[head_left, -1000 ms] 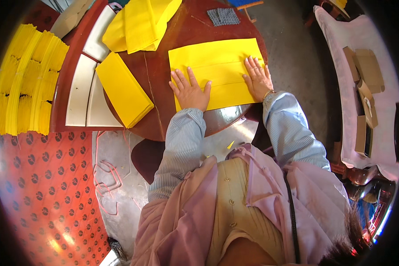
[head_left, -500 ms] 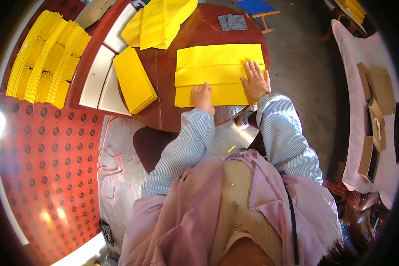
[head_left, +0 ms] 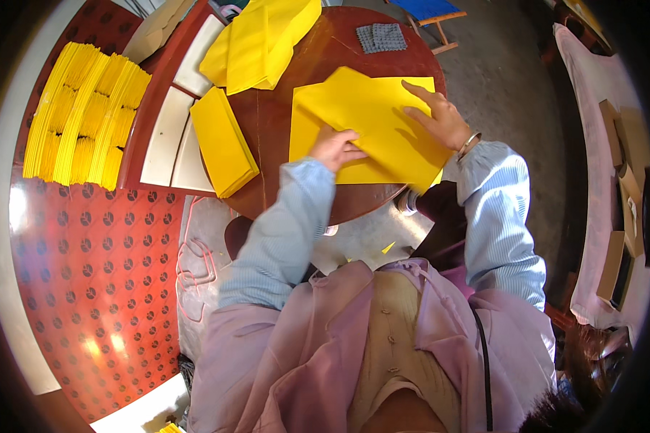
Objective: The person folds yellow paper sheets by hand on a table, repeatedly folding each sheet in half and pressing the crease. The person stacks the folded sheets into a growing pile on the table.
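A folded yellow sheet [head_left: 391, 130] lies slantwise over another flat yellow sheet [head_left: 305, 115] on the round brown table. Whether they are paper or cloth I cannot tell. My left hand [head_left: 334, 148] pinches the folded sheet at its lower left edge, thumb on top. Over the sheet's right side is my right hand [head_left: 446, 123], its fingers apart and casting a shadow on the yellow surface. Left of these lies a narrow folded yellow stack [head_left: 224, 141]. Behind it rests a looser pile of yellow sheets [head_left: 260, 47].
The round table [head_left: 325, 43] carries a grey knitted cloth [head_left: 380, 37] at the back. Tall bundles of folded yellow pieces [head_left: 87, 115] stand at far left. A blue folding stool [head_left: 430, 11] is beyond the table. Open cardboard boxes [head_left: 632, 195] sit on a pink-covered surface at right.
The folded sheet lay flat and square under both hands; now it is lifted and turned at a slant. My left hand has taken its edge, and my right hand has shifted right.
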